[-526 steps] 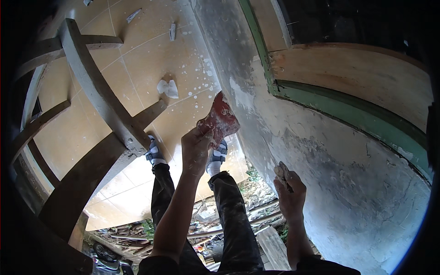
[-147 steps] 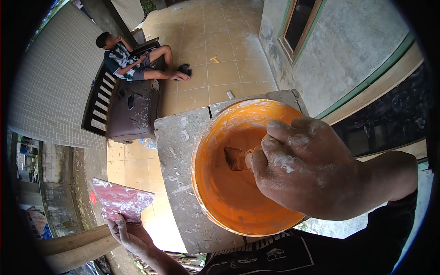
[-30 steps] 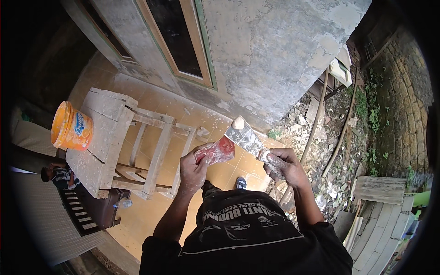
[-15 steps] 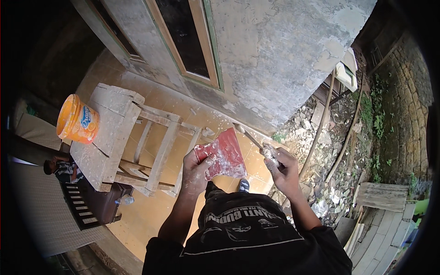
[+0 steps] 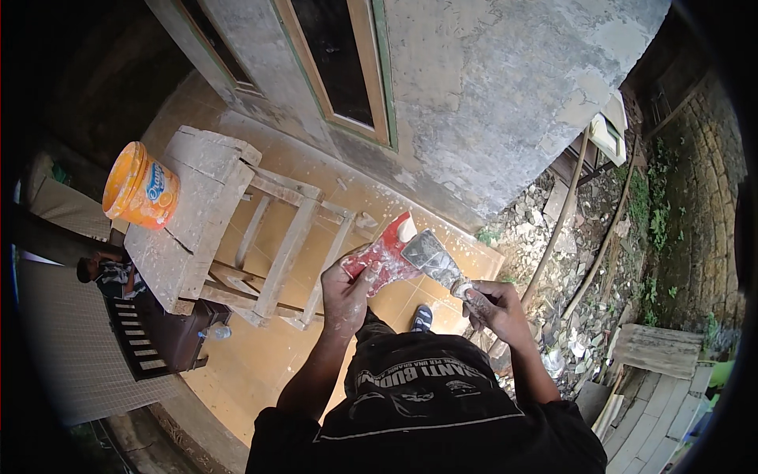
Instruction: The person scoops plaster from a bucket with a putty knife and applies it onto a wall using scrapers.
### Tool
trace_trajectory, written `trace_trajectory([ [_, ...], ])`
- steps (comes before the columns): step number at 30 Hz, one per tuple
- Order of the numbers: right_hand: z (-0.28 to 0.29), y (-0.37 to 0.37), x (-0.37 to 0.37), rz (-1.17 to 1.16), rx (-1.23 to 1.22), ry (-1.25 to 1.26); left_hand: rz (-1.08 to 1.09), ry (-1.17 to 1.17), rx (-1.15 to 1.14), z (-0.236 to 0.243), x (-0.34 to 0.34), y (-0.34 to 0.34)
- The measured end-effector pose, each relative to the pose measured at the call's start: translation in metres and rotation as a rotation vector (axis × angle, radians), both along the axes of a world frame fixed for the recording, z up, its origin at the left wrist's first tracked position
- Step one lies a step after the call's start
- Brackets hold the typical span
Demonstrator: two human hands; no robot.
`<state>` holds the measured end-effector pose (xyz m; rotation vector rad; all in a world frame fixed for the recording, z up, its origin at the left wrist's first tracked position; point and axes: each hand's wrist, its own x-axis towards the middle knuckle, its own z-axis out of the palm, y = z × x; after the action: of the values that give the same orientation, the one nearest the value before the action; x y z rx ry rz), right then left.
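Observation:
My left hand grips a red plastic scraper smeared with white filler, its wide edge pointing up and right. My right hand is closed on the handle of a metal putty knife. The knife's grey blade lies against the red scraper's edge. Both tools are held in front of my chest, above my dark printed shirt and one shoe on the tiled floor.
A rough wooden trestle stands at left with an orange bucket on its top. A grey plastered wall with a green-framed window is ahead. Rubble and planks lie at right. Another person sits on a dark bench at left.
The red scraper has turned and risen slightly, and the putty knife blade has come against it. The view has shifted a little; the trestle and bucket sit further right.

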<state>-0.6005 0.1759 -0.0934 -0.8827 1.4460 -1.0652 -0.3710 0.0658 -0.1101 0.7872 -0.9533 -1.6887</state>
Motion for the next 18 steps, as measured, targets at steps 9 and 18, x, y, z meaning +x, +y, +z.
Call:
trace_trajectory([
  [9, -0.013, -0.003, 0.001, 0.131, 0.016, -0.353, 0.117, -0.317, -0.134, -0.005, 0.018, 0.003],
  [18, -0.007, -0.013, -0.002, 0.075, -0.077, -0.439, -0.058, -0.333, -0.117, -0.009, 0.03, 0.015],
])
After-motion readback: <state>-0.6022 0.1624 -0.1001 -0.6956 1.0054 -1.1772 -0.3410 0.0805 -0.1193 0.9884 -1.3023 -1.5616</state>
